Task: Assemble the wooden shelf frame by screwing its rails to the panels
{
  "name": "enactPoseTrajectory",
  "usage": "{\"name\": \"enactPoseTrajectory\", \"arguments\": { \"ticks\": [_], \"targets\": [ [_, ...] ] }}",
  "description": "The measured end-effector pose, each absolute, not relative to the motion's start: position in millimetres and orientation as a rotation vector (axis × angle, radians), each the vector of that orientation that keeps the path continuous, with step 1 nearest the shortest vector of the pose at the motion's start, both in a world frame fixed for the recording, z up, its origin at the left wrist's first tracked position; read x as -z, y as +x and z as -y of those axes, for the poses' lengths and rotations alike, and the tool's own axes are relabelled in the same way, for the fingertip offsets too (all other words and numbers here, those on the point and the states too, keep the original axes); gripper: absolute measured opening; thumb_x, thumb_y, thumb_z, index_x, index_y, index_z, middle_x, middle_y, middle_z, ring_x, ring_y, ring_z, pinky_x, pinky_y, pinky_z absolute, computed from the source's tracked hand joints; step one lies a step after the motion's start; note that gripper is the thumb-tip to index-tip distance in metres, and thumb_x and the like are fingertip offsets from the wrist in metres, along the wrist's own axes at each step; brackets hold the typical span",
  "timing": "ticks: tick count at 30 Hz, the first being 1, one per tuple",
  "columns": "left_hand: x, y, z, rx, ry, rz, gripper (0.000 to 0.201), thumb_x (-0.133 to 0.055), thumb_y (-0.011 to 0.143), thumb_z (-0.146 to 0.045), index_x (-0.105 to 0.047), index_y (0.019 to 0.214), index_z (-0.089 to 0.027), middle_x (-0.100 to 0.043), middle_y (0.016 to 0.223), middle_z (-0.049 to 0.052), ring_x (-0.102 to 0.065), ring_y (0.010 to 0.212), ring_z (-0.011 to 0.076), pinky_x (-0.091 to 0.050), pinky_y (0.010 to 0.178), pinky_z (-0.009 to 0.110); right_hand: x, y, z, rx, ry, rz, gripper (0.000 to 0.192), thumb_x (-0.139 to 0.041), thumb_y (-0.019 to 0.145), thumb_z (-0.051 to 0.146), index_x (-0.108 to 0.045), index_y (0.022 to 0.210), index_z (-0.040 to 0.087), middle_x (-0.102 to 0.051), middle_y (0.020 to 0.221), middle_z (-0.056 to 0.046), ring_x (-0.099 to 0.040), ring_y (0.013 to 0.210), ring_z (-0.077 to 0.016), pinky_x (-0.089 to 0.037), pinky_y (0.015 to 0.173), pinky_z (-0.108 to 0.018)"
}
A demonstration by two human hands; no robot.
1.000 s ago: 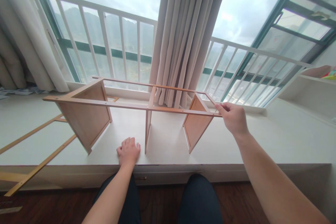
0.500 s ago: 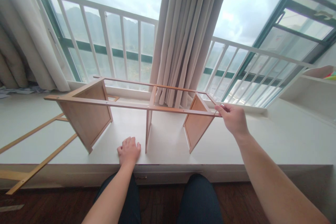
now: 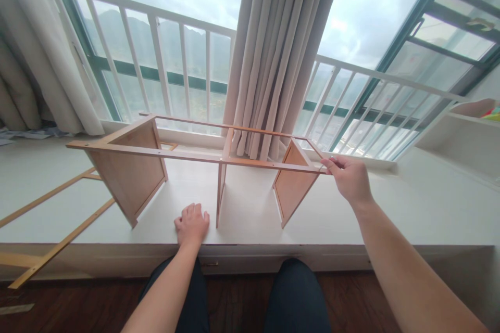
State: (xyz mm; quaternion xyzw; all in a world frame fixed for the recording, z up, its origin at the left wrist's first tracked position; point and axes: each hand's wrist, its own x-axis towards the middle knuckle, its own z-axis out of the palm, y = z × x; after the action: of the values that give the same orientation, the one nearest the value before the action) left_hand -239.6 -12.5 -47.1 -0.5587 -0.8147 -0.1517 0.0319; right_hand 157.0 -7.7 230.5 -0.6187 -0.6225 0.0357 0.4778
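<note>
A wooden shelf frame point(image 3: 187, 155) lies on its side on the white ledge point(image 3: 250, 208), with three wooden panels standing between its long rails. At the right end of the near rail, my right hand point(image 3: 349, 178) pinches a small, thin metal tool that looks like a hex key point(image 3: 322, 167). Its tip is at the rail; most of the tool is hidden by my fingers. My left hand point(image 3: 192, 225) rests palm down on the ledge, fingers apart and slightly bent, between the left panel point(image 3: 130, 171) and the middle panel point(image 3: 221, 192). It holds nothing.
A second wooden frame point(image 3: 58, 239) leans over the ledge's front edge at the left. Behind the shelf are a grey curtain point(image 3: 281, 52), a white railing point(image 3: 156, 52) and windows. A white shelf unit point(image 3: 461, 135) stands at the right.
My right hand has turned very slightly at the rail's end with the tool in its fingers. My left hand and the shelf frame stay where they were.
</note>
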Motion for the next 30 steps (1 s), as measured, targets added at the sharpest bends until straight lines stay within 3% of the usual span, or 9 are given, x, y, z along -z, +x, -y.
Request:
{"name": "enactPoseTrajectory", "arguments": {
  "ticks": [20, 30],
  "targets": [
    [48.9, -241.2, 10.6, 0.447, -1.725, 2.534, 0.041, -0.039, 0.096, -0.035, -0.062, 0.126, -0.02, -0.061, 0.14, 0.014, -0.051, 0.126, 0.0277, -0.037, 0.097, 0.046, -229.8, 155.4, 4.0, -0.078, -1.493, 1.56, 0.045, -0.07, 0.076, 0.061, -0.067, 0.066, 0.017, -0.051, 0.055, 0.002, -0.043, 0.058, -0.0138, -0.034, 0.061, -0.031],
    [49.7, -241.1, 10.5, 0.473, -1.733, 2.527, 0.04, -0.039, 0.096, -0.035, -0.063, 0.125, -0.02, -0.061, 0.138, 0.015, -0.051, 0.126, 0.0287, -0.036, 0.097, 0.046, -227.9, 152.3, 4.3, -0.054, -1.501, 1.539, 0.04, -0.071, 0.077, 0.057, -0.072, 0.07, 0.017, -0.058, 0.059, 0.0, -0.049, 0.061, -0.0159, -0.037, 0.064, -0.032]
  ]
}}
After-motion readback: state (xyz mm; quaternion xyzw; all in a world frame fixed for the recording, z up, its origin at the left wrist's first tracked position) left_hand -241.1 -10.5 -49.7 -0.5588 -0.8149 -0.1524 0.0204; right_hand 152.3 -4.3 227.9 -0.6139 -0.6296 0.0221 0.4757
